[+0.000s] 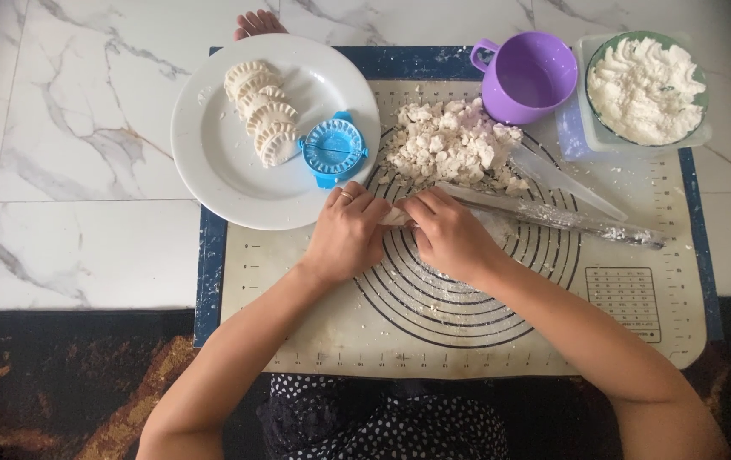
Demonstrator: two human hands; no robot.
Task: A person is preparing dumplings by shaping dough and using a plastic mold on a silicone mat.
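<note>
Kneeling at the near edge of a cream pastry mat (314, 341) spread on the marble floor (76, 128), the person brings both hands together over the mat's printed rings, likely because the floured centre is the working spot. The left hand (346, 234) and right hand (450, 237) meet fingertip to fingertip around a small piece of dough (397, 216), which sits pinched between them just above the mat; each grip is narrow, fingers curled close on the dough, a ring on one left finger. Just beyond the right hand lies a rolling pin (553, 217), flour-dusted and angled within easy reach. Farther on, a heap of torn dough scraps (450, 145) rests on the mat. To the left, a white plate (212, 162) overlaps the mat edge, carrying a row of crimped dumplings (261, 111) and a blue dumpling press (333, 149). Farthest right stand a purple cup (529, 77) and a bowl of white filling (646, 89).
</note>
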